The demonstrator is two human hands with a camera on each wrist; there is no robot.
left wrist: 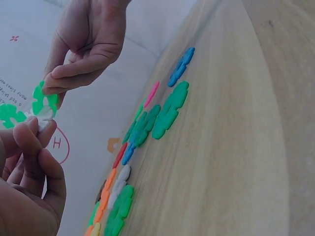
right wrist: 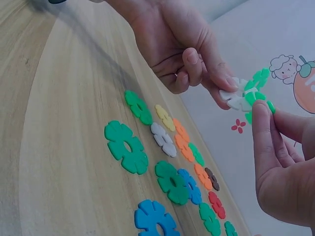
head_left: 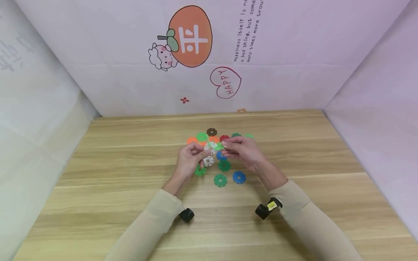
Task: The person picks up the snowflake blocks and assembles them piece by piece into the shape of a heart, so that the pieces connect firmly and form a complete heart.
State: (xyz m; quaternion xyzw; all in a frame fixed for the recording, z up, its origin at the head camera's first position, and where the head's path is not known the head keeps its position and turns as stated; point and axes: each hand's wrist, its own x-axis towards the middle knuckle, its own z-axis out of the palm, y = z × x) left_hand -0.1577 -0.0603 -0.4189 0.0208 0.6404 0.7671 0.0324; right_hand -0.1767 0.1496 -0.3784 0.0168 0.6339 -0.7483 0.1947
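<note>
Between finger and thumb, my left hand (head_left: 188, 159) pinches a white notched plastic disc (right wrist: 235, 101) above the table. A bright green disc (right wrist: 259, 80) stands slotted across the white one. My right hand (head_left: 245, 150) pinches another bright green disc (left wrist: 39, 96) at the white disc's edge, where the two overlap in both wrist views. Fingertips cover part of that joint. Below the hands lie loose discs, among them a white disc (head_left: 208, 161), a dark green disc (head_left: 224, 165) and a blue disc (right wrist: 189, 186).
Nearer me on the wooden table (head_left: 114, 203) lie a green disc (head_left: 220, 180) and a blue disc (head_left: 239, 177). Brown (head_left: 212, 132), red (head_left: 224, 138) and orange (head_left: 192, 140) discs lie behind the hands. A printed white cloth (head_left: 130, 87) hangs behind the table, with cloth on both sides.
</note>
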